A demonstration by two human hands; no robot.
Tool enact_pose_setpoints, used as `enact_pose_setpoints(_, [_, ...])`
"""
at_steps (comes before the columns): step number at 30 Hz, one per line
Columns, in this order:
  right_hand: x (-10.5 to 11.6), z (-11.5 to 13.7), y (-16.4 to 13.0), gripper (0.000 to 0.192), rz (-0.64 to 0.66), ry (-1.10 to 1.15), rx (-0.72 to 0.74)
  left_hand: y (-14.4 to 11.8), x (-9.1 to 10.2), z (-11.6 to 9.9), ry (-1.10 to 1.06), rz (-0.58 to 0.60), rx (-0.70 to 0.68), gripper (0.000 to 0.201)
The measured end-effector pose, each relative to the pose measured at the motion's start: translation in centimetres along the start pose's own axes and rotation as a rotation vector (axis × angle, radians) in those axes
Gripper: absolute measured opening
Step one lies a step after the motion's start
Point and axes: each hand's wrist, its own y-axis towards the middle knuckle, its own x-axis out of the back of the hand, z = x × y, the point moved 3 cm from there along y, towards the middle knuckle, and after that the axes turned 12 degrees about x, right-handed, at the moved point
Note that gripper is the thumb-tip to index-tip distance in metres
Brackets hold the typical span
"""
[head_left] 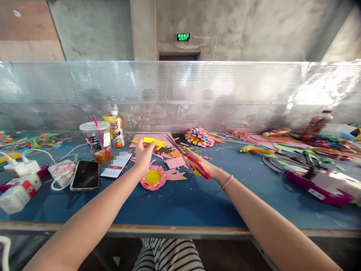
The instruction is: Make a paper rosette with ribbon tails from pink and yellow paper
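Note:
My left hand pinches a folded strip of yellow paper above the table's middle. To its right, my right hand is closed round the red handles of a pair of scissors. The scissor blades stand slightly apart and point up and left, a little to the right of the yellow strip. Just below my hands lies a round pink paper flower with a yellow centre. Pink and yellow paper offcuts lie beside it.
At left stand a drink cup with a red straw and a bottle; two phones lie nearer. Behind my right hand sits a multicoloured paper flower. A yellow-handled tool and a purple tray are at right. A perforated metal panel borders the back.

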Motion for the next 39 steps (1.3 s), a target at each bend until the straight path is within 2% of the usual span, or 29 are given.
enact_pose_setpoints(4, [1.9,-2.0,0.1,0.035,-0.184,-0.511,-0.098,0.6,0.5,0.6,0.057,-0.013,0.029,0.031])
enact_pose_setpoints(6, [2.1,-2.6,0.1,0.037,-0.161,-0.711,-0.176,0.7,0.6,1.0,0.119,-0.018,0.056,0.035])
enact_pose_setpoints(8, [2.0,-2.9,0.0,0.038,-0.104,-0.809,-0.207,0.7,0.7,1.3,0.178,-0.008,0.080,0.040])
enact_pose_setpoints(12, [1.6,-2.7,0.1,0.030,-0.077,-0.807,-0.172,0.4,0.4,1.7,0.211,0.055,0.140,0.043])
enact_pose_setpoints(19, [1.8,-3.0,0.5,0.022,-0.052,-0.753,-0.151,0.4,0.0,2.2,0.292,0.157,0.142,0.018])
enact_pose_setpoints(23, [1.6,-2.6,0.7,0.017,-0.050,-0.740,-0.087,0.1,-0.2,2.5,0.294,0.183,0.133,0.020])
enact_pose_setpoints(26, [1.4,-2.2,0.7,0.014,-0.026,-0.720,-0.035,-0.5,-0.5,2.4,0.280,0.233,0.213,0.023])
enact_pose_setpoints(29, [1.4,-2.1,0.6,0.014,-0.011,-0.736,-0.039,-0.8,-0.7,2.4,0.278,0.255,0.269,0.022])
enact_pose_setpoints(35, [1.4,-1.9,0.5,0.013,0.034,-0.752,-0.035,-0.4,-0.6,2.9,0.275,0.285,0.231,0.029])
enact_pose_setpoints(39, [1.3,-1.8,0.5,0.013,0.048,-0.716,-0.033,-0.3,-0.6,3.1,0.258,0.270,0.266,0.031])
